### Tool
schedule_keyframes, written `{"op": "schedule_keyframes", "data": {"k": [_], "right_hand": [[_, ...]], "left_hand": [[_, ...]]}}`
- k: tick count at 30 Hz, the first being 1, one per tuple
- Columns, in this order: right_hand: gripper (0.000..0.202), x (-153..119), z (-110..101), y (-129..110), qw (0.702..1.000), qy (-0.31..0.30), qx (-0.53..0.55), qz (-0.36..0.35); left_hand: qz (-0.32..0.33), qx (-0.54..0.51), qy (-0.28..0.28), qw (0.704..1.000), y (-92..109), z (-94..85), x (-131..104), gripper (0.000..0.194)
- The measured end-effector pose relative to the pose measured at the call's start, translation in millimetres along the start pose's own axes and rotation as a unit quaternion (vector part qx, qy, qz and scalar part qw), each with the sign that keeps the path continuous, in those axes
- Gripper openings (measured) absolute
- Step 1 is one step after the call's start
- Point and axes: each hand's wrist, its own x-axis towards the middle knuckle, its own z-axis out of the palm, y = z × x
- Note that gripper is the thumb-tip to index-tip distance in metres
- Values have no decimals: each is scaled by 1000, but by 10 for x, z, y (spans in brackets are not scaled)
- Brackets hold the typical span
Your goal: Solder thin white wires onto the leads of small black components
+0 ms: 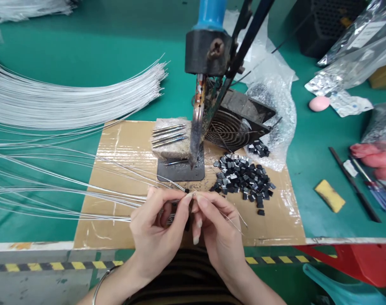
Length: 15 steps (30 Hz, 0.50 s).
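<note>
Thin white wires (117, 190) run from the left into my left hand (163, 224), whose thumb and fingers are pinched on them beside a small black connector (187, 191). Touching it at the fingertips, my right hand (220, 224) pinches a thin wire end; loose wire ends stick out to its right. Fingers partly hide what lies between them. Just above the hands, the metal tip of a soldering iron (197, 123) points down at a dark plate (180, 171). A pile of small black connectors (244, 176) lies right of the hands on the cardboard (275, 220).
A thick bundle of white wires (85, 103) lies at the left. Behind the iron are a block with metal tips (170, 137) and a fan (231, 129). Bubble wrap (275, 101), a yellow sponge (329, 195) and a dark rod (354, 184) are at the right.
</note>
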Motion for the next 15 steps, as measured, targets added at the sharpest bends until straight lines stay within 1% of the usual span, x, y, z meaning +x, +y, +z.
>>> {"op": "schedule_keyframes", "data": {"k": [2, 3, 5, 6, 7, 8, 10, 11, 12, 13, 14, 15], "right_hand": [[13, -18, -60, -25, 999, -19, -29, -6], [21, -29, -104, -57, 998, -31, -55, -19], [44, -49, -210, -156, 986, -29, -139, -82], [52, -52, -264, -217, 970, -10, -202, -135], [53, -46, -315, -280, 941, 22, -280, -190], [47, -30, -359, -341, 896, 46, -367, -245], [25, 30, -427, -438, 778, 68, -530, -332], [17, 68, -451, -471, 721, 62, -588, -360], [13, 108, -470, -493, 675, 47, -633, -375], [12, 144, -486, -506, 641, 28, -665, -382], [12, 175, -500, -512, 617, 10, -688, -382], [12, 199, -512, -513, 603, -4, -704, -375]], "left_hand": [[-16, -2, -5, 1000, 3, -17, 7, 11], [-28, -3, -6, 1000, 3, -27, 14, 10], [-52, -9, -11, 999, -1, -50, 29, 8], [-62, -14, -13, 998, -5, -61, 37, 8], [-70, -20, -14, 997, -8, -72, 44, 8], [-76, -25, -15, 997, -11, -81, 50, 8], [-82, -28, -17, 996, -13, -97, 59, 8], [-82, -27, -19, 996, -13, -104, 61, 7], [-80, -24, -21, 996, -10, -111, 63, 7], [-77, -20, -24, 997, -7, -118, 64, 6], [-73, -17, -26, 997, -3, -124, 66, 6], [-67, -15, -29, 997, 1, -129, 67, 6]]}}
